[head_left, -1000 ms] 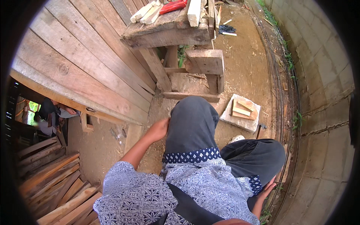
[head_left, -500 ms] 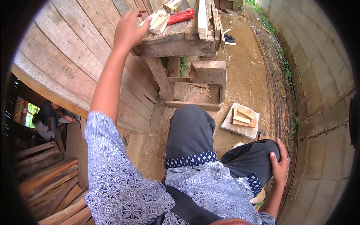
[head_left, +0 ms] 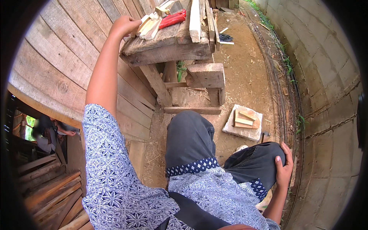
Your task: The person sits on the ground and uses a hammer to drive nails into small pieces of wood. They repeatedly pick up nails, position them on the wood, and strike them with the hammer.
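Observation:
My left hand (head_left: 124, 26) reaches to the left edge of a rough wooden workbench (head_left: 165, 53), its fingers drawn together beside a small pile of pale wood strips (head_left: 150, 27). What the fingertips pinch, if anything, is hidden. A red, handle-shaped object (head_left: 172, 19) lies just right of the strips, and a grey block-like piece (head_left: 176, 6) sits behind it. My right hand (head_left: 284, 168) rests on my bent right knee, thumb apart from the fingers, holding nothing.
A long pale batten (head_left: 194, 23) lies along the bench's right side. On the ground sits a pale slab (head_left: 242, 132) bearing wood pieces (head_left: 245, 119), with a hammer-like head (head_left: 265, 135) nearby. A plank wall (head_left: 65, 61) stands left, a block wall (head_left: 322, 76) right. Another person (head_left: 48, 132) is at far left.
My left hand's spread fingers have come together by the strips. The bench appears shifted left in view. My right hand stays on the knee.

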`<state>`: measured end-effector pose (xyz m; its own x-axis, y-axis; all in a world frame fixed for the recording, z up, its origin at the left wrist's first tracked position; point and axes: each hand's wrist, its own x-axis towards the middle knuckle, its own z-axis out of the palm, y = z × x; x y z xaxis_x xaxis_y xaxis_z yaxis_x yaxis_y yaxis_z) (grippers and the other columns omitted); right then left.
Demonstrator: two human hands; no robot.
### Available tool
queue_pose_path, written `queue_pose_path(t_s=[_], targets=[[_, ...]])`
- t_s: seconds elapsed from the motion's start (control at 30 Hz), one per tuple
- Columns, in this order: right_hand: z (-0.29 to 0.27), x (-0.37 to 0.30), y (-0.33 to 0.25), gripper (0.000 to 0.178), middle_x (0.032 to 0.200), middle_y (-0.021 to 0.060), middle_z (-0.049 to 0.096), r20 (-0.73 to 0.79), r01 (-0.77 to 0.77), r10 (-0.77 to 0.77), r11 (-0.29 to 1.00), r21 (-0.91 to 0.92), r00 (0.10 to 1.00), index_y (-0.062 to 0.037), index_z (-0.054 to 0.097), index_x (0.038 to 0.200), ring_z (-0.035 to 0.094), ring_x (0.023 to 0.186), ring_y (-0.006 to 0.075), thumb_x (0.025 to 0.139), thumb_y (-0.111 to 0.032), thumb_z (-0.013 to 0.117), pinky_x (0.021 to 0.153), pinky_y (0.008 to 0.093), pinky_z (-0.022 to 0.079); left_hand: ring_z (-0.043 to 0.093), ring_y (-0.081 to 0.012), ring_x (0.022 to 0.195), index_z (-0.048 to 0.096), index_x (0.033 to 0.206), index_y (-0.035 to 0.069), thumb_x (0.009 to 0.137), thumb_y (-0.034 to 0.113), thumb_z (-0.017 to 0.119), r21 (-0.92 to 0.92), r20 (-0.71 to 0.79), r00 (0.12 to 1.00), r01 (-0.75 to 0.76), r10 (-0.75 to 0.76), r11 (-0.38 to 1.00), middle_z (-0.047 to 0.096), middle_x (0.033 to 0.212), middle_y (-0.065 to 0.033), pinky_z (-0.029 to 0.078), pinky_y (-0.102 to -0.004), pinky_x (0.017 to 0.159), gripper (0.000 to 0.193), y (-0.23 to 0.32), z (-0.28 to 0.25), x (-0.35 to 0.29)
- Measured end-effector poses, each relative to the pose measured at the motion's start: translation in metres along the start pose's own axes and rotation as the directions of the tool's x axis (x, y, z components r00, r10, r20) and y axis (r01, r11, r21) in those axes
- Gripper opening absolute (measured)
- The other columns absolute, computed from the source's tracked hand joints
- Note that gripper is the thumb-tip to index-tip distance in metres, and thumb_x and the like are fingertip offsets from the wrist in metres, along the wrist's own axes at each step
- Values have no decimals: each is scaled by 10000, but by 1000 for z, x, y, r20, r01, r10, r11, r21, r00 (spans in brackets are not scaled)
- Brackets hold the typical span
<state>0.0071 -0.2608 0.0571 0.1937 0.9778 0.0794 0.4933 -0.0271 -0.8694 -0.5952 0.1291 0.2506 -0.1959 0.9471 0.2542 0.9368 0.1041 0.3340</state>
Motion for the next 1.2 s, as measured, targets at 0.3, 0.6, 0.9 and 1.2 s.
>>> queue_pose_path(t_s=[0.3,0.6,0.9,1.2], targets=[[3,3,13,482,1402,182,583,-24,55,-54,998,22,998,13,641,1287,514,1352,310,858,-191,725,1169,421,340,718,-195,718,797,910,53,828,508,660,64,-120,989,-81,88,995,751,788,-115,552,-355,706,482,-15,9,4],[1,0,26,500,1396,190,592,-43,54,-52,997,52,998,20,641,1289,504,1364,321,845,-197,719,1182,428,318,644,-196,648,711,908,-59,879,502,551,-433,-134,952,192,-274,881,676,725,-101,528,-317,591,584,-63,14,48],[1,0,21,500,1404,190,588,-47,37,-33,996,85,998,18,644,1281,516,1352,315,844,-208,733,1171,426,336,664,-149,676,714,965,-39,810,403,833,-404,-139,966,144,-216,903,708,833,-88,506,-278,584,484,-71,22,16],[-33,39,23,615,1326,177,647,89,124,-132,988,92,987,-3,670,1270,557,1302,319,869,-467,723,1157,457,350,604,-225,1096,560,1261,35,990,255,694,-941,-313,950,-311,4,135,607,1200,-128,521,-370,934,374,93,14,-202]])
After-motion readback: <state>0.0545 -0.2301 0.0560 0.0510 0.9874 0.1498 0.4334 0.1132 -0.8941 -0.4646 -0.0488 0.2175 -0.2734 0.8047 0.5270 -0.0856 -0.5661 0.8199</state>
